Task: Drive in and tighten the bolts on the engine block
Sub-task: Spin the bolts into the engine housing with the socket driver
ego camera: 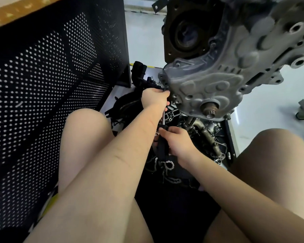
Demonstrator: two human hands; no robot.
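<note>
The grey engine block (218, 72) hangs above and ahead, its ribbed cast cover facing me, with a crank stub (210, 109) near its lower edge. My left hand (154, 98) is curled round the head end of a ratchet wrench (163, 116) at the cover's lower left corner; the bolt there is hidden by my fingers. My right hand (177, 142) grips the wrench's black handle (162, 146) lower down. The steel shaft runs between both hands.
A black perforated metal panel (51, 93) stands close on the left. Below the engine a dark tray (228, 137) holds several loose metal parts, a pipe (207, 135) and a chain (168, 165). My bare knees flank the tray. Pale floor (270, 106) lies to the right.
</note>
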